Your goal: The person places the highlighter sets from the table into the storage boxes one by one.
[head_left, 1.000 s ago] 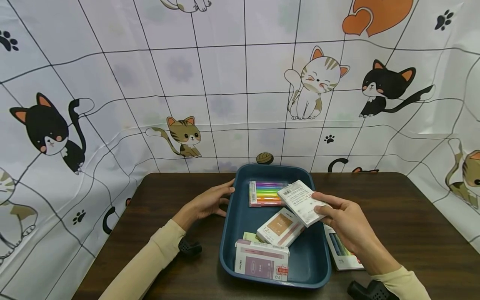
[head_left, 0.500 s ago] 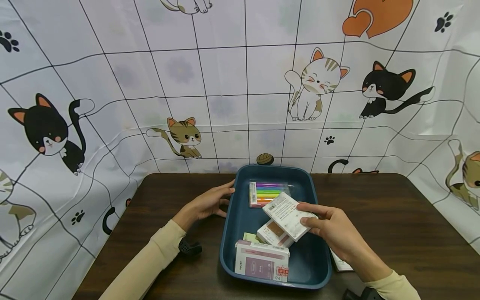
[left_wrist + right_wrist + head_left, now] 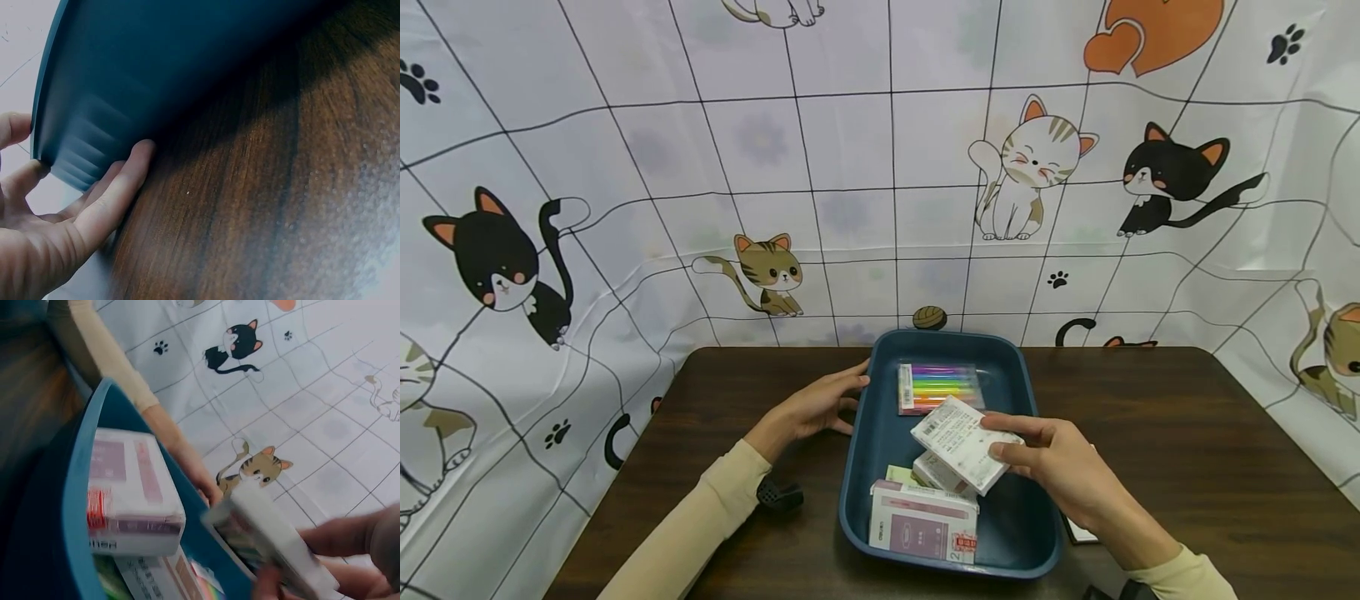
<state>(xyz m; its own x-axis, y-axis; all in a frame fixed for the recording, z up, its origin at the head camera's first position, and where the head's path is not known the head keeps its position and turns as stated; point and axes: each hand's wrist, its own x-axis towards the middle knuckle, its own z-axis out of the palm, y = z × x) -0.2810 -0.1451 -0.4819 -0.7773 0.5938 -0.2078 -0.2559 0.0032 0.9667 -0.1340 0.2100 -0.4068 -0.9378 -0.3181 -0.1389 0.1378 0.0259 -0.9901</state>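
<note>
My right hand (image 3: 1063,467) pinches a flat white box (image 3: 964,442) with small print on its upper face, between thumb and fingers. It is held tilted above a smaller white box (image 3: 936,472) in the blue plastic bin (image 3: 1037,533), partly covering it. In the right wrist view the held white box (image 3: 269,537) is blurred and shows a darker picture on one side. At the bin's left rim, my left hand (image 3: 823,404) grips the edge; the left wrist view shows the fingers (image 3: 115,197) against its outer wall.
Inside the bin lie a clear pack of rainbow-coloured pens (image 3: 940,388), a white and purple box (image 3: 923,521) and a pale green item (image 3: 901,475). A white-edged item (image 3: 1081,533) lies right of the bin on the dark wooden table (image 3: 1187,467), mostly behind my right hand.
My right hand has moved left and slightly down with the white box, bringing it over the smaller box in the bin. The left hand has stayed at the rim.
</note>
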